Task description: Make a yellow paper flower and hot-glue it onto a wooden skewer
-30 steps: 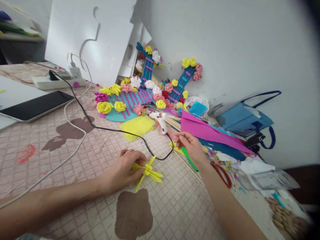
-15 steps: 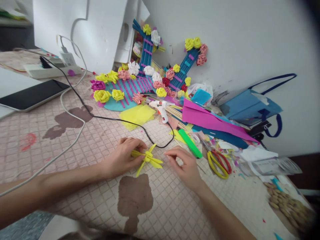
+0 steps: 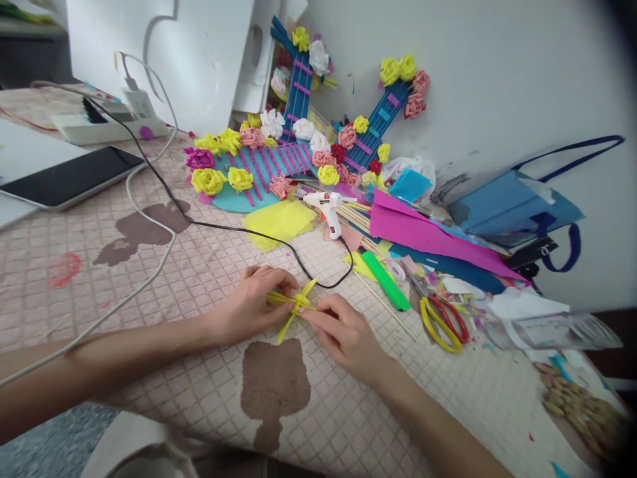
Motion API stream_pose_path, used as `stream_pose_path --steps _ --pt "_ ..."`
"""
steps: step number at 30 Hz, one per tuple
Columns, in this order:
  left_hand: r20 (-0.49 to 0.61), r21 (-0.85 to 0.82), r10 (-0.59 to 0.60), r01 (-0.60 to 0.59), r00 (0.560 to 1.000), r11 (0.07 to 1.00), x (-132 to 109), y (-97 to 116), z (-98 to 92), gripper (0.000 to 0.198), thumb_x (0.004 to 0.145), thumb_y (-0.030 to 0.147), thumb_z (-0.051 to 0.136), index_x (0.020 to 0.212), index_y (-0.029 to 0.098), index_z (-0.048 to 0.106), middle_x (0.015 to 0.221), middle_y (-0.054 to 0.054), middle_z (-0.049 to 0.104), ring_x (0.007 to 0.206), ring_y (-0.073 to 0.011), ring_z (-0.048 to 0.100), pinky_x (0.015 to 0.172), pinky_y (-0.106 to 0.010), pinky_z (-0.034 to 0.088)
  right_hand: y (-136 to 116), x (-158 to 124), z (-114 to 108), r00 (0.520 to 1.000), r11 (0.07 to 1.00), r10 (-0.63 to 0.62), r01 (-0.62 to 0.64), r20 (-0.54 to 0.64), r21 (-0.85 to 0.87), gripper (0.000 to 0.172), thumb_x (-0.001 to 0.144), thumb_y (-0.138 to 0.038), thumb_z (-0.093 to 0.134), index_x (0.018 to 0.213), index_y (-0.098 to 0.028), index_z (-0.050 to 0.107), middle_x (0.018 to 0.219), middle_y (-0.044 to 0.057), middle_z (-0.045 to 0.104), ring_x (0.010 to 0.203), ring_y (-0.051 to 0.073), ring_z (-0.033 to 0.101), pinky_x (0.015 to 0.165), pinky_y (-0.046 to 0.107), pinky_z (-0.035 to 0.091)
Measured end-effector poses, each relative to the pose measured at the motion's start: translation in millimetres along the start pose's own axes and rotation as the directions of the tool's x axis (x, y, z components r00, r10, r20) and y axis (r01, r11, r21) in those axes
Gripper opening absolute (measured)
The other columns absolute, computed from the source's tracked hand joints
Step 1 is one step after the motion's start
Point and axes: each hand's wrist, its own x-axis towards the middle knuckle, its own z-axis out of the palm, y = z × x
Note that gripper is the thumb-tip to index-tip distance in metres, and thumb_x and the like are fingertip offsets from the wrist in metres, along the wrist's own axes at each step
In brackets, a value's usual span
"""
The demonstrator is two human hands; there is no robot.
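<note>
A small yellow paper-strip star (image 3: 294, 303) lies on the checked pink tablecloth (image 3: 199, 279) in front of me. My left hand (image 3: 251, 305) pinches its left strips with closed fingers. My right hand (image 3: 343, 335) has its fingers closed on the star's right strips, covering them. Both hands rest low on the cloth, thumbs nearly meeting at the star's middle.
A white glue gun (image 3: 326, 206) with its black cord (image 3: 209, 224) lies beyond, next to a yellow paper sheet (image 3: 279, 220). To the right lie a green stick (image 3: 385, 280), scissors (image 3: 440, 322) and pink foam sheets (image 3: 423, 236). Flower-decorated blue boards (image 3: 279, 166), a tablet (image 3: 70, 176) and a blue bag (image 3: 512, 209) stand further off.
My right hand left the paper pile at the right and came down-left to grip the yellow star. The left hand stayed on the star. The camera shifted slightly.
</note>
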Motion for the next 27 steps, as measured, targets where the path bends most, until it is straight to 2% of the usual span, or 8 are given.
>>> stream_pose_path --steps 6,11,14,16,19,22,24,27 --pt "0.003 -0.005 -0.002 0.002 1.0 1.0 -1 0 0.5 0.019 0.081 0.031 0.058 0.095 0.02 0.054 0.089 0.001 0.062 0.087 -0.0167 0.057 0.084 -0.034 0.033 2 -1 1 1.0 0.999 -0.002 0.003 0.024 -0.042 0.035 0.086 -0.009 0.045 0.116 -0.019 0.057 0.094 0.007 0.052 0.084 0.016 0.05 0.07 0.029 0.047" --pt "-0.002 0.027 -0.029 0.029 1.0 0.999 0 2 2.7 0.016 0.079 0.026 0.059 0.093 0.019 0.055 0.089 0.0 0.063 0.088 -0.0181 0.057 0.084 -0.036 0.033 2 -1 2 1.0 0.999 -0.01 0.01 0.019 -0.045 0.033 0.087 -0.01 0.044 0.115 -0.019 0.058 0.094 0.007 0.053 0.085 0.017 0.051 0.07 0.03 0.047" --pt "-0.002 0.003 -0.034 0.034 0.999 0.999 0 2 1.4 0.018 0.08 0.028 0.06 0.094 0.019 0.055 0.088 0.0 0.063 0.088 -0.0183 0.057 0.084 -0.036 0.034 -1 0 -2 1.0 0.999 0.015 -0.013 -0.026 0.047 0.033 0.088 -0.012 0.045 0.117 -0.021 0.058 0.095 0.007 0.054 0.086 0.016 0.053 0.072 0.03 0.048" --pt "-0.003 -0.039 -0.048 0.048 0.999 0.998 0 2 -1.0 0.017 0.082 0.029 0.058 0.096 0.02 0.055 0.088 0.0 0.063 0.087 -0.0179 0.057 0.083 -0.036 0.036 -3 0 -6 0.991 0.984 0.093 -0.077 -0.095 0.161 0.032 0.088 -0.014 0.045 0.117 -0.023 0.057 0.097 0.006 0.056 0.087 0.015 0.055 0.073 0.03 0.048" --pt "0.007 -0.117 -0.077 0.077 0.997 0.99 1 3 -4.6 0.014 0.086 0.03 0.052 0.096 0.019 0.054 0.091 -0.001 0.063 0.086 -0.0166 0.058 0.078 -0.032 0.041 -3 1 -12 0.933 0.898 0.32 -0.242 -0.167 0.368 0.025 0.089 -0.018 0.047 0.109 -0.024 0.061 0.095 0.004 0.059 0.085 0.014 0.057 0.071 0.028 0.049" --pt "0.006 -0.156 -0.089 0.089 0.996 0.984 2 3 -6.7 0.015 0.088 0.03 0.048 0.096 0.019 0.054 0.093 -0.002 0.062 0.084 -0.0153 0.058 0.071 -0.028 0.044 1 0 -14 0.848 0.721 0.517 -0.359 -0.115 0.592 0.019 0.09 -0.025 0.048 0.102 -0.023 0.062 0.086 0.002 0.061 0.07 0.012 0.057 0.06 0.025 0.049" --pt "-0.01 -0.156 -0.086 0.083 0.996 0.984 3 2 -8.1 0.015 0.088 0.03 0.048 0.096 0.019 0.054 0.092 -0.002 0.062 0.081 -0.0146 0.058 0.068 -0.026 0.044 6 -1 -14 0.817 0.626 0.571 -0.375 -0.075 0.684 0.018 0.089 -0.028 0.049 0.098 -0.022 0.063 0.082 0.002 0.061 0.065 0.011 0.055 0.054 0.023 0.047" --pt "-0.011 -0.127 -0.095 0.093 0.995 0.988 5 -2 -13.5 0.015 0.087 0.03 0.048 0.095 0.019 0.054 0.09 -0.003 0.062 0.076 -0.0141 0.057 0.063 -0.025 0.043 14 -3 -13 0.805 0.592 0.588 -0.36 -0.08 0.722 0.017 0.087 -0.029 0.052 0.095 -0.021 0.064 0.08 0.002 0.062 0.063 0.011 0.055 0.052 0.023 0.047"
